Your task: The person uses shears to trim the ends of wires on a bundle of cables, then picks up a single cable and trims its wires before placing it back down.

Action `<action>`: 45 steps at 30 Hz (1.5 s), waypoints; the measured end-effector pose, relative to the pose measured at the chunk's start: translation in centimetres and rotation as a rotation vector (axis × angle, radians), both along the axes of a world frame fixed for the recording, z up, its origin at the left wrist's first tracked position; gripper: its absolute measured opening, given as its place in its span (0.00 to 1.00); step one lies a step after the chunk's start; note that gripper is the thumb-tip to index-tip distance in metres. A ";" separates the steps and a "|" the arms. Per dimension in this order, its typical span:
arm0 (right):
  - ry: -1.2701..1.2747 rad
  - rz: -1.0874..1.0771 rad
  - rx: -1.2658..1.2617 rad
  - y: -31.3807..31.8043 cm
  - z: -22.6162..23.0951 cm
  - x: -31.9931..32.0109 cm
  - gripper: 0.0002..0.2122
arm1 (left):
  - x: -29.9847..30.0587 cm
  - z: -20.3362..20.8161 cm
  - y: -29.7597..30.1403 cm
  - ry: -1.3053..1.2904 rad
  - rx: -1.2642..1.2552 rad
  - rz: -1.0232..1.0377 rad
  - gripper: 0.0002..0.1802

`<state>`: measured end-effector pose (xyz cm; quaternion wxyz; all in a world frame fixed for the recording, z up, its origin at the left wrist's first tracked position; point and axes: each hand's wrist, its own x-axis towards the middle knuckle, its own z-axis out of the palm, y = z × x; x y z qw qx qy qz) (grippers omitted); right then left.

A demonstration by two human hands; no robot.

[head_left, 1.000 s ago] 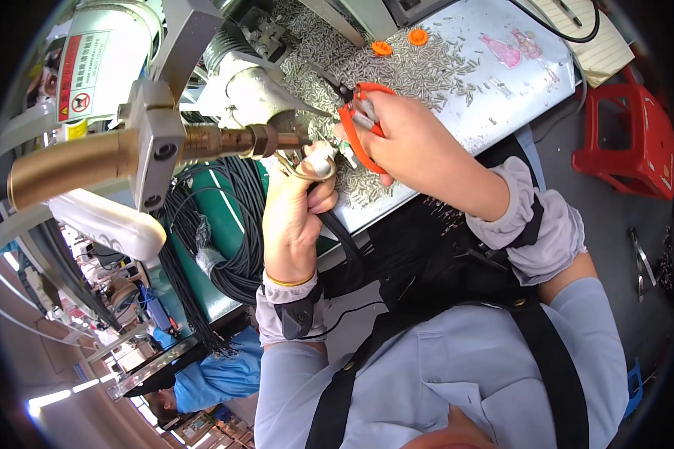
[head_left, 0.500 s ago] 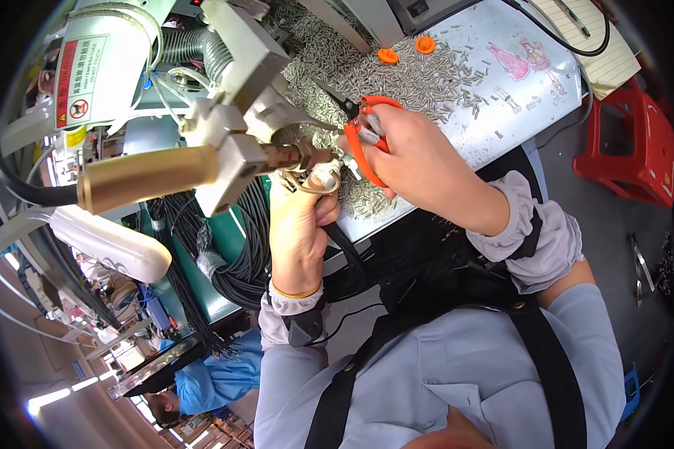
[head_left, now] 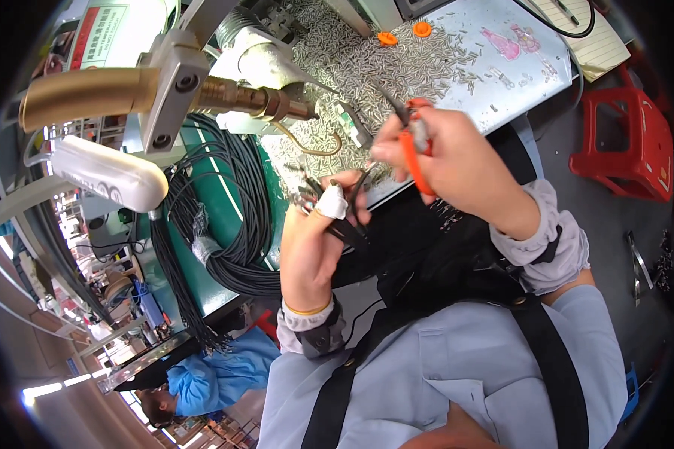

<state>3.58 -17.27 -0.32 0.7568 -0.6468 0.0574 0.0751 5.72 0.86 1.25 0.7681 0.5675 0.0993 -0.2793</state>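
I have the cables (head_left: 346,232) by the bench (head_left: 513,97) edge, pinched in the left hand (head_left: 311,243); I'd hold them bunched, clear of the orange tool (head_left: 412,161) gripped by the right hand (head_left: 460,146). Whether its blurred fingertips also pinch cable, I can't tell. Nozzle (head_left: 277,103) and hook (head_left: 323,153) crowd ahead, above loose pins (head_left: 419,56).

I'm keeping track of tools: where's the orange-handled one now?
In the head view, the orange-handled tool is in the right hand, right of centre, its dark tip over the scattered metal pieces.

Bright overall, ceiling tubes (head_left: 42,391) glaring lower left, right grip (head_left: 457,150) slightly blurred, dark warped rim
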 end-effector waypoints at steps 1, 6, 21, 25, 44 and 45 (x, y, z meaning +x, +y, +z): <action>-0.002 0.002 -0.002 0.2 -0.2 -0.4 0.08 | -0.5 -0.2 0.0 -0.002 -0.002 0.002 0.11; -0.484 -0.282 -0.738 1.6 -0.4 -1.8 0.09 | -2.6 -1.3 -0.1 -0.457 0.340 -0.098 0.13; -1.071 -0.353 -0.873 2.5 -2.6 -2.9 0.11 | -2.6 -0.3 0.7 -0.196 -0.055 -0.129 0.13; -0.980 -0.329 -0.749 2.6 -3.4 -2.9 0.10 | -3.2 -0.8 -0.3 -0.611 0.399 0.030 0.13; -0.702 -0.254 -0.799 3.4 -2.7 -3.8 0.06 | -3.6 -1.9 -0.5 -0.652 0.392 0.046 0.12; -0.700 -0.254 -0.799 3.6 -2.8 -3.7 0.06 | -3.6 -1.9 -0.6 -0.651 0.392 0.044 0.12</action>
